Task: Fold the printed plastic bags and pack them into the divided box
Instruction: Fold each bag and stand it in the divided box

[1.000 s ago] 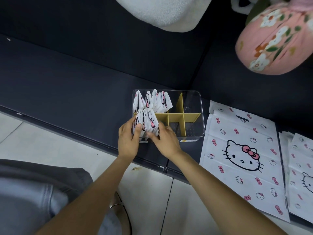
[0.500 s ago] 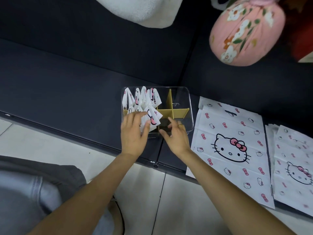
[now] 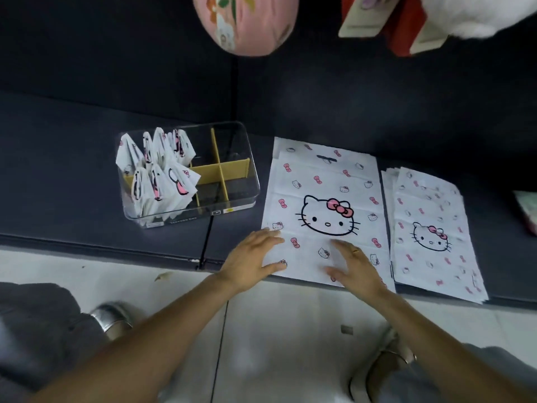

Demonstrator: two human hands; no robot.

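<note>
A clear divided box point(image 3: 232, 199) with yellow partitions stands on the dark bench; several folded printed bags point(image 3: 158, 175) stick up in its left compartments, and the right compartments hold none. To its right lies a flat white bag point(image 3: 325, 181) printed with a cat face and pink bows. My left hand point(image 3: 252, 258) lies with spread straight fingers on that bag's near left corner. My right hand point(image 3: 354, 266) rests flat on its near edge, fingers straight, a ring on one finger. Neither hand holds anything.
A stack of more flat printed bags point(image 3: 430, 228) lies further right. A pink flowered cushion point(image 3: 247, 21) and a red box point(image 3: 406, 27) sit at the back. The bench edge point(image 3: 101, 248) runs above the white tiled floor; my shoes show below.
Both hands have left the box and its folded bags and moved right onto the flat bag. The view has shifted right with them.
</note>
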